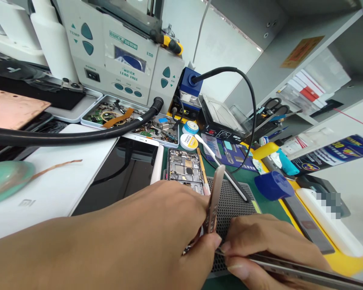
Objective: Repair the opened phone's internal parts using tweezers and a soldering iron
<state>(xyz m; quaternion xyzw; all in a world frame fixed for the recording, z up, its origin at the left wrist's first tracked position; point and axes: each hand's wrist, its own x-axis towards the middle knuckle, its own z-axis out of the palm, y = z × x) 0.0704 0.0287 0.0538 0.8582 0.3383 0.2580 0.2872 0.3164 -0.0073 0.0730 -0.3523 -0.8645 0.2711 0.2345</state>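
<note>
My left hand (169,225) is closed around a flat metal strip with small holes (213,197), which looks like the handle of tweezers and stands up past the fingers. A small shiny part shows under its palm, mostly hidden. Close beside it, my right hand (266,241) pinches long steel tweezers (290,266), whose tip points at the left thumb. Beneath both hands lies a grey honeycomb mat (236,195). Just beyond the left hand is an opened phone (186,169) with its inner boards bare.
A grey hot air station (127,56) stands at the back, its black hose (78,136) crossing leftward. A soldering iron (220,165) lies across the mat. Around are a tray of circuit boards (92,117), solder tins (189,141), a blue cap (274,185) and a white laptop-like lid (30,225).
</note>
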